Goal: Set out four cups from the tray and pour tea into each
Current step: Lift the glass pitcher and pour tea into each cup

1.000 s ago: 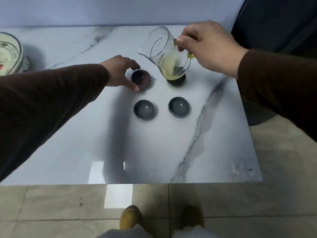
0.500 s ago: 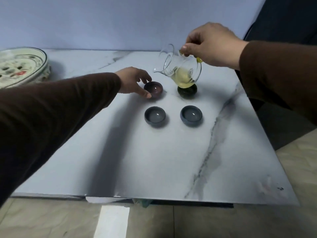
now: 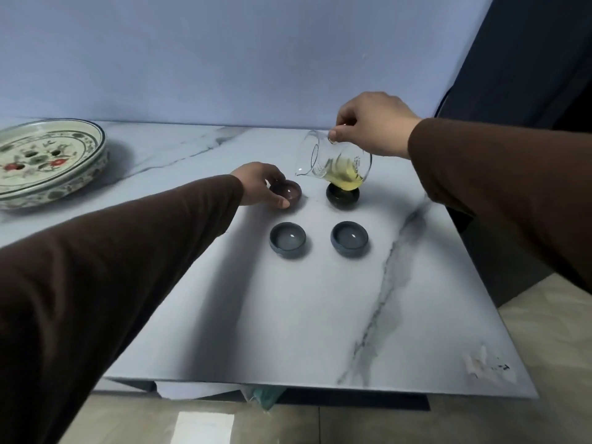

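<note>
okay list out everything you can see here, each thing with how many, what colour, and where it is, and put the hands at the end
cups: four, in a two-by-two square on the table; brownish cup far left, dark cup far right, grey-blue cup near left, grey-blue cup near right
pitcher: one, clear glass with yellow tea, tilted above the dark cup, spout toward the brownish cup
tray: one, cream with red and green pattern, far left of table
table: one, white marble with grey veins
floor: beige tiles, below and right
wall: pale blue, behind
left hand: fingers on the brownish cup
right hand: holding the pitcher
</note>
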### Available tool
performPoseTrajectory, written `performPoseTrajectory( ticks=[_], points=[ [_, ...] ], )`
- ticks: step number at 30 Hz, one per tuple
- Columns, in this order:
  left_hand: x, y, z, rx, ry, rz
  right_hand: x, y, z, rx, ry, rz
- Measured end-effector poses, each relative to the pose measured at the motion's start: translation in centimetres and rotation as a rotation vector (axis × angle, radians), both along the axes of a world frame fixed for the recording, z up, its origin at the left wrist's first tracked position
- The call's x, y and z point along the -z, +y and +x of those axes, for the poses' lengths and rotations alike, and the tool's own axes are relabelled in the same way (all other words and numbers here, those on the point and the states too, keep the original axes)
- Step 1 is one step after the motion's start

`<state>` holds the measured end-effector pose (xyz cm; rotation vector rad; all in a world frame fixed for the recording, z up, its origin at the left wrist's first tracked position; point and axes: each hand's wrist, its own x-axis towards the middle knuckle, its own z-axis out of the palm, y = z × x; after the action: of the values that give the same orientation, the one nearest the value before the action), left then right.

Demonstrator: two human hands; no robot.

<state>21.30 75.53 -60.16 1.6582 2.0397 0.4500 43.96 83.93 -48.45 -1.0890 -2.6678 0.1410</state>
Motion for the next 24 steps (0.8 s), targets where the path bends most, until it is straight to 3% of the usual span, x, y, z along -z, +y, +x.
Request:
performPoseTrajectory(
  ticks=[24],
  points=[
    [-0.2,0.1,0.2,-0.001,0.016,-0.001,-0.5,-0.7,-3.8,-0.103,-0.171,0.083]
  ],
)
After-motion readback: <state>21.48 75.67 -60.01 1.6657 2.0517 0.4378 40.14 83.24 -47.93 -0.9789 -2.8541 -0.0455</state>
